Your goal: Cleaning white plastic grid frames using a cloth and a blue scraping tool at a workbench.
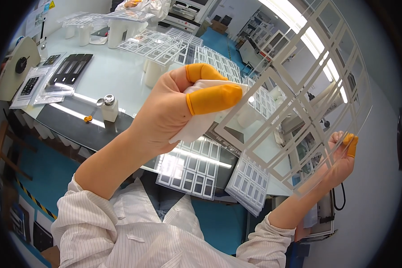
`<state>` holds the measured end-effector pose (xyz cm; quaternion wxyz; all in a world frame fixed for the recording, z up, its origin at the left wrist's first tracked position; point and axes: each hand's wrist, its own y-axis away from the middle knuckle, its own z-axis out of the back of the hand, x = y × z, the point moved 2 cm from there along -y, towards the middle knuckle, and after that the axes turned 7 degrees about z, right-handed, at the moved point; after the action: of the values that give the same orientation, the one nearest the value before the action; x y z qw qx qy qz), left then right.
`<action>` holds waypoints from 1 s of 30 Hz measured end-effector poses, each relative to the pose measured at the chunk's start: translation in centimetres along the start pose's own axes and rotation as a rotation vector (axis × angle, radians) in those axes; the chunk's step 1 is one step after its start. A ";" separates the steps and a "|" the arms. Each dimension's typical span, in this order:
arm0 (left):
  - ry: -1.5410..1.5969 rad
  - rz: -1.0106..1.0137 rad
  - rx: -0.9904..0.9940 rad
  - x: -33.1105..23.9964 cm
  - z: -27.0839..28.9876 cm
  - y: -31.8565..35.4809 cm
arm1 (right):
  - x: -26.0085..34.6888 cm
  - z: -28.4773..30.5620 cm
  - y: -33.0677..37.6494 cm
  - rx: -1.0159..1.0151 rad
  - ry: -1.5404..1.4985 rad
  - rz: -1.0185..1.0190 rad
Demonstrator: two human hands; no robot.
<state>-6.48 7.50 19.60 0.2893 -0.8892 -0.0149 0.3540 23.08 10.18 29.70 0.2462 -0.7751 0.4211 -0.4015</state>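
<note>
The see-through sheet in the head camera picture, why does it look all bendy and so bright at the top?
In the head view, the fisheye lens curves straight edges near the rim, so the clear sheet held by the right hand looks bowed; in the same view, a ceiling light strip glares white through its top; the left hand pressing a white cloth on it is sharp, while the far table shows soft reflections.
</note>
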 end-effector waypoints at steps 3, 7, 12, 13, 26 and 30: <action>0.028 -0.021 -0.019 0.1 0.4 0.0 | -0.1 -0.5 0.2 -0.097 0.008 0.053; 0.139 0.014 -0.116 0.8 1.5 0.4 | 0.7 -1.2 0.2 -0.075 0.040 0.085; 0.046 0.230 -0.184 3.1 2.6 1.3 | 1.2 1.6 -1.8 0.152 0.047 0.060; 0.015 0.319 -0.164 3.7 2.6 1.5 | 0.9 1.4 -1.6 0.082 0.084 0.079; -0.514 0.163 0.119 8.1 -3.2 1.2 | -3.7 -4.5 1.6 0.143 -0.032 0.084; -0.619 -0.044 0.063 9.2 -0.7 2.1 | -7.1 -5.9 3.9 0.114 0.009 -0.010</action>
<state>0.52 7.53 13.17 0.3062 -0.7291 -0.1106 0.6020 14.13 13.92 27.20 0.2858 -0.7601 0.3948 -0.4297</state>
